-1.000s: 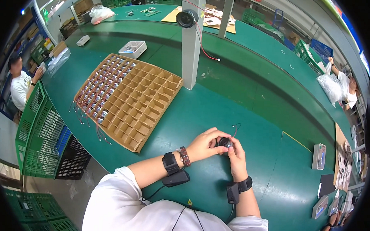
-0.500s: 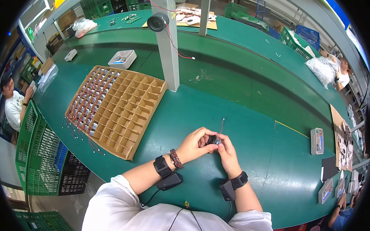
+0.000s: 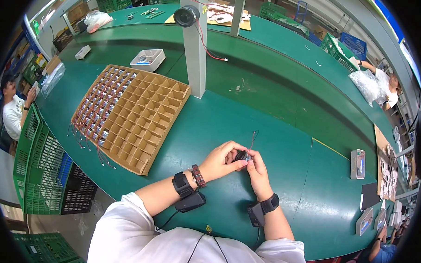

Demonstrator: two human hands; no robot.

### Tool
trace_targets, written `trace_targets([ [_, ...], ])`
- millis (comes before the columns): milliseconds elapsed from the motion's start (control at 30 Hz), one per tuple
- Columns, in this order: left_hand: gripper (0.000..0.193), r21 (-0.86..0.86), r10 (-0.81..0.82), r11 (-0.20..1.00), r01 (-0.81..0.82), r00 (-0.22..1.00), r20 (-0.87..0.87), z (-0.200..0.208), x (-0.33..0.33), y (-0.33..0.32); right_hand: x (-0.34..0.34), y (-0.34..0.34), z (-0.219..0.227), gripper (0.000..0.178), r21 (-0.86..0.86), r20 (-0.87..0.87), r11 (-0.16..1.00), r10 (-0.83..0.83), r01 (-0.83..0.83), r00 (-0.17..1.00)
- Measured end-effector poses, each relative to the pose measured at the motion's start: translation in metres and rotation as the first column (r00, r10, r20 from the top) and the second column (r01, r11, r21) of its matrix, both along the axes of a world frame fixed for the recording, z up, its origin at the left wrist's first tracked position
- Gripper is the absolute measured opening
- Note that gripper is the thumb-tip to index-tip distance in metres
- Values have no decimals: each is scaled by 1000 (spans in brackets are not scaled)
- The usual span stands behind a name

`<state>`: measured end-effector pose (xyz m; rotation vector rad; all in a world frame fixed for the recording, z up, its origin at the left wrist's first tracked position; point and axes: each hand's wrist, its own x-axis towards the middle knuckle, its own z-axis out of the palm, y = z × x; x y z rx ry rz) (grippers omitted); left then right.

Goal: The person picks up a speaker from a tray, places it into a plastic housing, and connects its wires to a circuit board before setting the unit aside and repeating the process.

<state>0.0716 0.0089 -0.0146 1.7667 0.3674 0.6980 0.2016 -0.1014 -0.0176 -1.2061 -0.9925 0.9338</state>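
Note:
Between my fingertips, over the green tabletop [image 3: 210, 131], is a small round black speaker [image 3: 241, 156] with thin red and black wires [image 3: 253, 140] that run up and away from me to a small connector. My left hand [image 3: 222, 160] grips it from the left, thumb along its near edge. From the right, my right hand [image 3: 258, 174] pinches it between thumb and fingers. Part of the rim is covered by the fingers. To the left lies a cardboard tray with dividers [image 3: 139, 124]; its left columns hold several silvery parts with red and dark wires hanging over the edge.
A grey post [image 3: 194, 61] stands behind the tray, with a similar black speaker [image 3: 186, 15] on it, wire dangling. White plastic bins [image 3: 148, 60] sit on the table. Green crates [image 3: 37, 172] stand at the left edge. Other people work at left and right.
The view has shifted slightly. Both hands stay on the speaker with nearly the same grip. At the far right, a person has extended an arm toward a green crate.

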Motion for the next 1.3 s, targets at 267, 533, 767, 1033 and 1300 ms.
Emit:
trace_targets([
  [267,32,-25,-10,1000,9,999,-37,1,-1,-1,0,-2,0,36,-6,67,1000,-14,14,998],
  [533,32,-46,-11,999,9,999,-46,2,-1,-2,0,-1,-3,36,-27,24,1000,-6,6,1000],
  [767,31,-41,-15,999,13,999,-48,3,-1,-1,0,-1,-1,35,-29,39,1000,7,-6,999],
  [1033,32,-44,-24,999,22,999,-39,2,-1,-1,-2,-2,3,33,-43,68,999,-5,8,998],
  [1300,33,-22,-22,1000,21,999,-37,2,-1,-1,-1,-1,1,32,-46,65,999,-3,6,998],
])
